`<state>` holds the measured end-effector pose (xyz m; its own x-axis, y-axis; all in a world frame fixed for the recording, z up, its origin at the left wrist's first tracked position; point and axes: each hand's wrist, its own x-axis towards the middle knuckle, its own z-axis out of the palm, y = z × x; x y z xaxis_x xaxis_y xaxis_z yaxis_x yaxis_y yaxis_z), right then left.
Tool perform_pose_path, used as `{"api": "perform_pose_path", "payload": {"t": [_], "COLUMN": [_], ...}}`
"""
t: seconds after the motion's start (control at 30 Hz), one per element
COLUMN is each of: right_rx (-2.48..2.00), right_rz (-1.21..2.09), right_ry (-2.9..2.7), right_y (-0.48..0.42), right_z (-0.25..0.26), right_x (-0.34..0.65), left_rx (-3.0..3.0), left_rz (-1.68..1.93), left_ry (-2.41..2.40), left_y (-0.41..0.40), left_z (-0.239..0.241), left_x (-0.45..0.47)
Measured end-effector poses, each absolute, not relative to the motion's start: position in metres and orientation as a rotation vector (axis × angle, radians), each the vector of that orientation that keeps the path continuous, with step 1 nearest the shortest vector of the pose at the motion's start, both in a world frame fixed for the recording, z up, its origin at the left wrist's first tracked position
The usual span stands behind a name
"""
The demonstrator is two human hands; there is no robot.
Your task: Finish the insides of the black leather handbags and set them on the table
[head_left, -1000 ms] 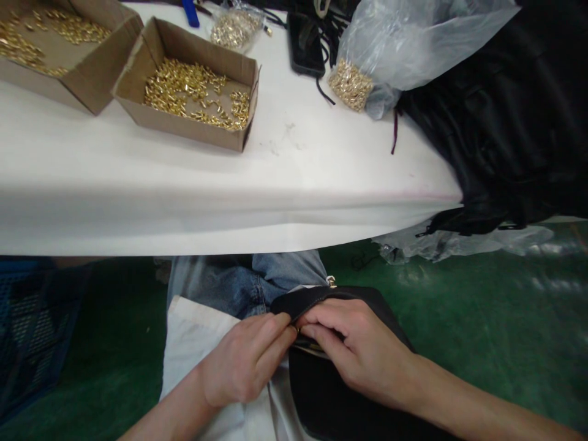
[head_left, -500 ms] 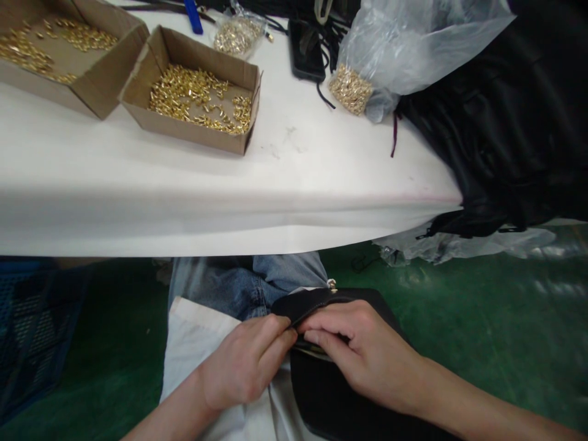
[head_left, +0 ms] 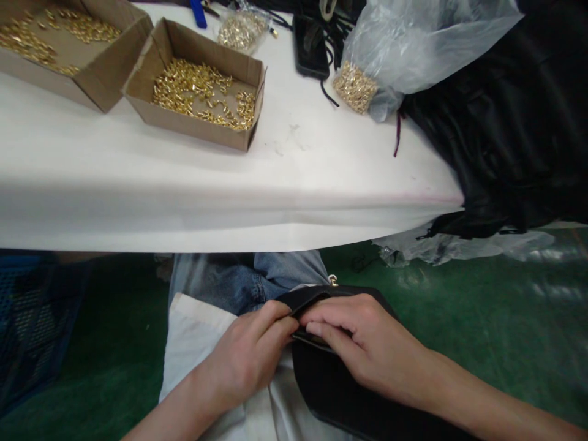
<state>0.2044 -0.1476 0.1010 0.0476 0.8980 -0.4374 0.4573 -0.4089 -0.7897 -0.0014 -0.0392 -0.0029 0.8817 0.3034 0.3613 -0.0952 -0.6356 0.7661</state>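
Observation:
A black leather-like bag (head_left: 331, 386) lies across my lap, its mouth slightly parted. With thumb and fingers, my left hand (head_left: 257, 346) pinches the bag's edge at the left end of the opening. My right hand (head_left: 367, 349) is closed at the same opening, its fingers partly tucked inside and the thumb along the near edge. The right fingertips are hidden, so anything small between them cannot be seen. A gold-coloured metal fitting (head_left: 332, 280) shows at the bag's far edge.
On the white table (head_left: 193, 184) stand a cardboard box (head_left: 193, 125) and another box (head_left: 98, 89), both with small gold metal pieces. Behind lie a phone-like black device (head_left: 311, 52) and bagged gold pieces (head_left: 353, 87). Black bags (head_left: 519, 135) are piled right; a blue crate (head_left: 32, 331) is lower left.
The bag's opening looks narrower between my hands, and the light inner edge shows less. Both hands keep nearly the same place. The view has shifted slightly.

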Motion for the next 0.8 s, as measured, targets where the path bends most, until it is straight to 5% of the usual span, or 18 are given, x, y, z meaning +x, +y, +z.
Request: {"api": "perform_pose_path", "payload": {"t": [0.53,0.8], "right_rx": [-2.037,-2.082], "right_rz": [1.106,1.016], "right_ry": [-1.756,-1.724], "right_y": [-0.159,-0.155], "right_z": [0.108,0.109], "right_x": [0.189,0.202], "left_rx": [1.485,1.839], "left_rz": [0.524,0.404], "left_ry": [0.309,0.240], "left_y": [-0.037,-0.023], "left_z": [-0.002,-0.013], "left_x": [0.004,-0.006]}}
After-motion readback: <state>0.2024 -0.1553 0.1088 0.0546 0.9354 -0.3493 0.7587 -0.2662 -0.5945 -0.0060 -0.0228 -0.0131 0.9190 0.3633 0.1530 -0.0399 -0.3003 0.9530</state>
